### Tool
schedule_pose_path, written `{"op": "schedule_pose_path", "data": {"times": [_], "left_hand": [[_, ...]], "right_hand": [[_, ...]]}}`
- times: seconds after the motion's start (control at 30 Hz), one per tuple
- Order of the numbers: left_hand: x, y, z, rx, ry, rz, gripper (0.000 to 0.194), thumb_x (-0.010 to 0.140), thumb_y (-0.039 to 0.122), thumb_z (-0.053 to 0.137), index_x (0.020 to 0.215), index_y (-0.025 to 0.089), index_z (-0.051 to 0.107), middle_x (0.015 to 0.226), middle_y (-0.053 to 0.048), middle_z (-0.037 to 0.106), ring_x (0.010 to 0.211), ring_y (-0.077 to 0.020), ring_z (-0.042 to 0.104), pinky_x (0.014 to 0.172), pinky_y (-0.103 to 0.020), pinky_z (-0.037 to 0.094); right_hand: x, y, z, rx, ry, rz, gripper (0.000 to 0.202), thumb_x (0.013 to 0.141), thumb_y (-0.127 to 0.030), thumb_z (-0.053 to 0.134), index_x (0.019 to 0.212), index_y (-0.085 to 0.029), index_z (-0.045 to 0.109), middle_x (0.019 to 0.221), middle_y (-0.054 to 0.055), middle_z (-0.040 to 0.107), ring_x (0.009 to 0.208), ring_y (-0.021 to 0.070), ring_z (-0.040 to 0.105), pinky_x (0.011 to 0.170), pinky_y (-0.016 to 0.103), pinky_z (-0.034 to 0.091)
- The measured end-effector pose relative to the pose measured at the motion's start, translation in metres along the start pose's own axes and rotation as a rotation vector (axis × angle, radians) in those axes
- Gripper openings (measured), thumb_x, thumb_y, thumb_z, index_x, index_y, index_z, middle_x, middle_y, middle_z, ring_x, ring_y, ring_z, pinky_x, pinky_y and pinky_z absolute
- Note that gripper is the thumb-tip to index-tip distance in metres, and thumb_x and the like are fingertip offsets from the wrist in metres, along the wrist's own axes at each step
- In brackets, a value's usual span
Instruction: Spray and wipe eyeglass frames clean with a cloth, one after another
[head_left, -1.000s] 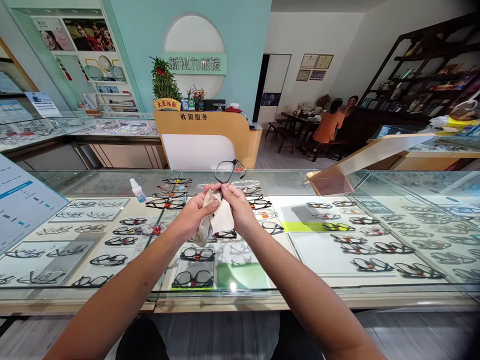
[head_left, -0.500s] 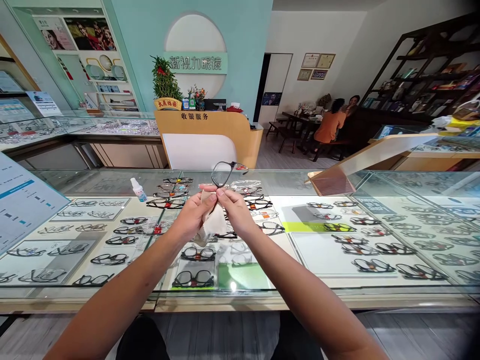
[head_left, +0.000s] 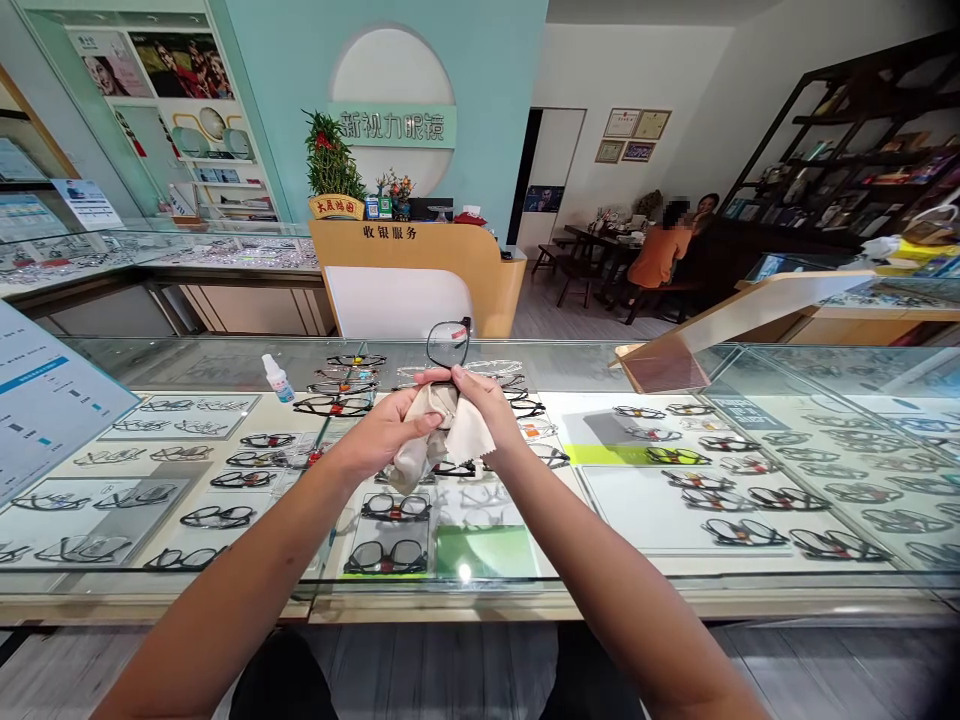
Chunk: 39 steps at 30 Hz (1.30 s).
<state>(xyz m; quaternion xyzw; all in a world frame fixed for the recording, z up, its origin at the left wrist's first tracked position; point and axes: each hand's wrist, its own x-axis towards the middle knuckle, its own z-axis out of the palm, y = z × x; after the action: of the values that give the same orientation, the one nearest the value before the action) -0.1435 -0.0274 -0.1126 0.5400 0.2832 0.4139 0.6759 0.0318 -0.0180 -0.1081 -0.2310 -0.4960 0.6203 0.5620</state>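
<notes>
A dark-rimmed pair of eyeglasses (head_left: pixel 448 345) stands up above my hands, with one lens showing and the rest hidden by fingers and cloth. My right hand (head_left: pixel 489 402) is closed on the eyeglasses, its thumb near the lower rim. A cream cleaning cloth (head_left: pixel 471 434) with a zigzag edge drapes between both hands. Closed around the cloth, my left hand (head_left: pixel 384 432) has its thumb pressed over the folds; its fingers reach behind, towards the frame. Left of the hands, a small white spray bottle (head_left: pixel 277 380) stands on the glass counter (head_left: pixel 480 590).
Several rows of eyeglasses lie under the counter glass. A wood-framed mirror or stand (head_left: pixel 664 368) leans at the right, and a white-and-blue printed sheet (head_left: pixel 52 395) rises at the left. Behind are a cashier desk (head_left: pixel 420 255) and a seated person in orange (head_left: pixel 660 255).
The eyeglasses have turned and sit slightly lower between the hands. The cloth has spread out to the right, its edge now hanging under my right hand.
</notes>
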Motion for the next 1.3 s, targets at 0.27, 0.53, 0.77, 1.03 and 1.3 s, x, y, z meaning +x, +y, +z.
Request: {"op": "schedule_pose_path", "data": {"times": [0.27,0.53,0.77,1.03,1.3], "left_hand": [[0.003,-0.004,0.008,0.085,0.091,0.073,0.054,0.064,0.043,0.106,0.097,0.016,0.073,0.078,-0.001,0.075,0.062,-0.0143,0.064,0.059,-0.024,0.051],[0.005,-0.011,0.013,0.038,0.233,0.124,0.062,0.07,0.064,0.101,0.091,0.018,0.065,0.072,0.001,0.069,0.058,-0.0125,0.061,0.055,-0.023,0.046],[0.008,-0.02,0.005,0.064,0.271,0.155,0.063,0.081,0.078,0.087,0.089,0.02,0.064,0.058,0.005,0.053,0.052,-0.0128,0.054,0.05,-0.023,0.041],[0.002,-0.003,0.004,0.199,0.074,0.126,0.072,0.082,0.066,0.092,0.13,0.017,0.069,0.092,-0.003,0.074,0.072,-0.0151,0.066,0.065,-0.025,0.052],[0.004,-0.012,0.01,0.178,0.268,0.194,0.083,0.074,0.068,0.096,0.133,0.017,0.068,0.083,0.001,0.072,0.065,-0.0142,0.062,0.061,-0.025,0.05]], "right_hand": [[0.0,0.004,0.0,-0.041,-0.029,-0.01,0.048,0.085,-0.07,0.087,0.098,-0.025,0.092,0.116,0.008,0.088,0.104,0.0271,0.08,0.101,0.041,0.06],[-0.004,0.003,0.001,-0.178,-0.104,-0.092,0.053,0.093,-0.074,0.077,0.111,-0.026,0.092,0.119,0.008,0.087,0.111,0.0286,0.077,0.106,0.041,0.056],[-0.004,0.003,0.0,-0.149,-0.105,-0.048,0.056,0.091,-0.074,0.079,0.113,-0.024,0.091,0.106,0.005,0.085,0.084,0.0216,0.07,0.078,0.034,0.055],[0.005,-0.001,-0.011,-0.038,0.001,-0.039,0.043,0.08,-0.065,0.093,0.094,-0.025,0.091,0.106,0.006,0.088,0.093,0.0244,0.076,0.089,0.036,0.058],[0.007,0.004,-0.014,-0.142,-0.069,-0.072,0.041,0.084,-0.065,0.091,0.089,-0.024,0.09,0.112,0.008,0.088,0.109,0.0269,0.075,0.107,0.041,0.054]]}}
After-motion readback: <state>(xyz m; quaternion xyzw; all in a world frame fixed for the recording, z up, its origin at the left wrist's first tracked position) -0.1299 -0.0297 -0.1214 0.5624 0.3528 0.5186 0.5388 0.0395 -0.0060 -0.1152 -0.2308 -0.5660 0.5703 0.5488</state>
